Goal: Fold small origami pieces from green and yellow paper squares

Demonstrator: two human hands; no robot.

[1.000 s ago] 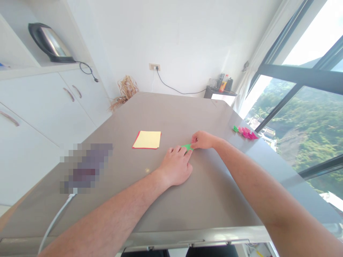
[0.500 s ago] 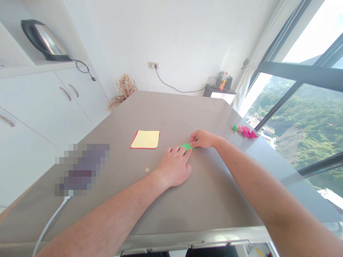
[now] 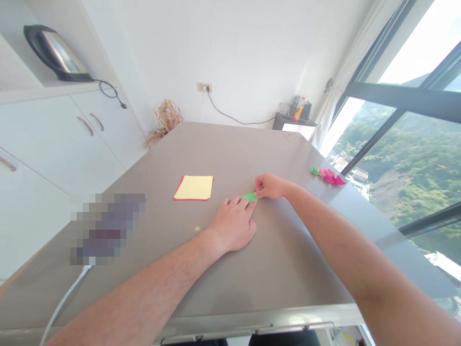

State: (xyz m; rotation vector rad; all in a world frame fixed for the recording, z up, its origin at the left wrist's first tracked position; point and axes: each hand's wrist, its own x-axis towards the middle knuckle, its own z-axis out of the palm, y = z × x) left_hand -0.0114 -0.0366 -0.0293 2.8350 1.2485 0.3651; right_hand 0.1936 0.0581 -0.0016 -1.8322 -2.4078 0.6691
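A small piece of green paper point(image 3: 249, 197) lies on the table, partly covered by my fingers. My left hand point(image 3: 236, 223) rests palm down, its fingers lying over the paper's near side and the thumb apart. At the paper's right end my right hand point(image 3: 268, 186) pinches the corner between thumb and forefinger. Left of my hands is a stack of square paper point(image 3: 194, 187), yellow on top with red edges showing beneath. Folded pink paper pieces point(image 3: 331, 177) and a folded green one point(image 3: 315, 171) sit in a row near the table's right edge.
The grey table point(image 3: 230, 149) runs back towards the wall. On its left, a blurred-out dark object point(image 3: 111, 226) has a white cable point(image 3: 66, 300) attached. A kettle point(image 3: 59, 55) stands on the left shelf, and a window point(image 3: 403, 158) lines the right side.
The whole view has shifted very slightly. Both hands keep the same places on the green paper.
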